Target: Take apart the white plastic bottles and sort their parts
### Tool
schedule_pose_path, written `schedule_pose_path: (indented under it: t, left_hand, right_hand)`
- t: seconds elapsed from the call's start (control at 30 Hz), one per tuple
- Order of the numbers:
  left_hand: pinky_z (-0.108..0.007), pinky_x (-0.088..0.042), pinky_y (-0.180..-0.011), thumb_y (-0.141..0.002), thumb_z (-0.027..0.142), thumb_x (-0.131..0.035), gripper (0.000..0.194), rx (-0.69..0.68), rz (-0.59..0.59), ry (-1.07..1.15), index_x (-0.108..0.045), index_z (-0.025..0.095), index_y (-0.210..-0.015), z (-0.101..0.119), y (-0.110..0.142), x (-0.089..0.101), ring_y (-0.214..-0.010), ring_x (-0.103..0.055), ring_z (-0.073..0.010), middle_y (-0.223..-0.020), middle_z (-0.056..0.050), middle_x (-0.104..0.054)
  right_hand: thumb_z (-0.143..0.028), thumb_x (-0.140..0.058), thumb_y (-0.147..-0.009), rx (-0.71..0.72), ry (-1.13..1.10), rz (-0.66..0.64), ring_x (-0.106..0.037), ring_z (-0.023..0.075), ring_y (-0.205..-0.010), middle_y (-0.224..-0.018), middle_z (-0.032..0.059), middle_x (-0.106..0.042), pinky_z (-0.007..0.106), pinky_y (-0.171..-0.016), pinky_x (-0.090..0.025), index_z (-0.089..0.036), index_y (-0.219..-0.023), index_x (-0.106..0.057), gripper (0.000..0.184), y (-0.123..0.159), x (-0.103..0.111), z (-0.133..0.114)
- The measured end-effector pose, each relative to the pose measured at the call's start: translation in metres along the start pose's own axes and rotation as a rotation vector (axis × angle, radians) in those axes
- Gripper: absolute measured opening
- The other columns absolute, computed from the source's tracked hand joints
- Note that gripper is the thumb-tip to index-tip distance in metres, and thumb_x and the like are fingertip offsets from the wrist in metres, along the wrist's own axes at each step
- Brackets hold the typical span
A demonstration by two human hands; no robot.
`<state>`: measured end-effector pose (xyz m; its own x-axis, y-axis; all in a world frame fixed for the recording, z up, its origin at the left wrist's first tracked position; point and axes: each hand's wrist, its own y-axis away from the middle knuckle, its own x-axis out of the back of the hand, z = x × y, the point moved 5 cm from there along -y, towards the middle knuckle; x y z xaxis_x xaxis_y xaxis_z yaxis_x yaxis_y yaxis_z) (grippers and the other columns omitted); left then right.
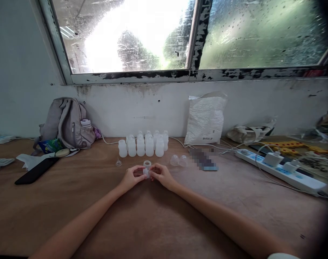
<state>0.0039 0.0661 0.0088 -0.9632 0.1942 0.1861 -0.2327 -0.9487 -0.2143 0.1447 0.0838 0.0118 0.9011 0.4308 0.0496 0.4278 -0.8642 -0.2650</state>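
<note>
Just in front of a white ring point(147, 163) on the table, my left hand point(133, 177) and my right hand point(161, 175) meet. Between their fingertips they grip a small clear ribbed plastic piece point(146, 172), each from its own side. Fingers hide part of it. To the left lies a clear bottle nipple point(118, 163). On the right sit two clear dome caps point(178, 160), side by side. Behind my hands stand several milky baby bottles point(140, 147) in rows; some carry clear tops, while the front-left one looks uncapped.
A grey backpack point(69, 122) leans on the wall at left, with a black flat case point(36, 171) before it. To the right are a white plastic package point(205, 120), a blurred phone-like object point(209, 168) and a power strip point(282, 171) with cables.
</note>
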Motion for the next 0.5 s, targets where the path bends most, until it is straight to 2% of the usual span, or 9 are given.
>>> schedule_pose_path:
  t: [0.13, 0.3, 0.4, 0.5]
  left_hand:
    - [-0.037, -0.049, -0.079, -0.060, 0.031, -0.069, 0.043, 0.007, 0.002, -0.011, -0.057, 0.011, -0.096, -0.003, 0.001, 0.001, -0.084, -0.062, -0.0217, -0.092, -0.010, -0.065]
    - [-0.034, -0.048, -0.079, -0.061, 0.031, -0.069, 0.044, -0.046, -0.048, -0.045, -0.056, 0.014, -0.099, 0.002, 0.002, -0.003, -0.086, -0.060, -0.0199, -0.097, -0.009, -0.063]
    - [-0.034, -0.049, -0.077, -0.058, 0.030, -0.071, 0.046, 0.009, -0.068, 0.011, -0.055, 0.013, -0.098, 0.001, 0.004, -0.006, -0.080, -0.062, -0.0193, -0.090, -0.009, -0.064]
    - [-0.034, -0.048, -0.076, -0.057, 0.029, -0.072, 0.046, 0.053, -0.053, 0.018, -0.057, 0.011, -0.096, 0.001, 0.006, -0.005, -0.078, -0.062, -0.0197, -0.086, -0.009, -0.066]
  right_hand:
    - [-0.032, -0.065, -0.064, -0.009, -0.018, 0.013, -0.053, 0.0099, -0.049, -0.056, -0.0025, -0.056, 0.024, -0.051, -0.046, -0.015, -0.072, -0.053, 0.023, 0.002, -0.001, 0.001]
    - [-0.033, -0.067, -0.061, -0.067, -0.147, 0.042, -0.054, 0.0104, -0.047, -0.053, -0.0030, -0.056, 0.025, -0.049, -0.046, -0.015, -0.070, -0.054, 0.025, 0.002, -0.006, 0.003]
    - [-0.035, -0.066, -0.061, -0.100, -0.174, 0.035, -0.053, 0.0100, -0.044, -0.050, -0.0037, -0.055, 0.024, -0.047, -0.046, -0.014, -0.071, -0.053, 0.026, 0.004, -0.010, 0.004]
    - [-0.036, -0.063, -0.065, -0.057, -0.084, 0.005, -0.052, 0.0101, -0.043, -0.049, -0.0039, -0.053, 0.023, -0.045, -0.044, -0.014, -0.073, -0.053, 0.025, 0.006, -0.012, 0.001]
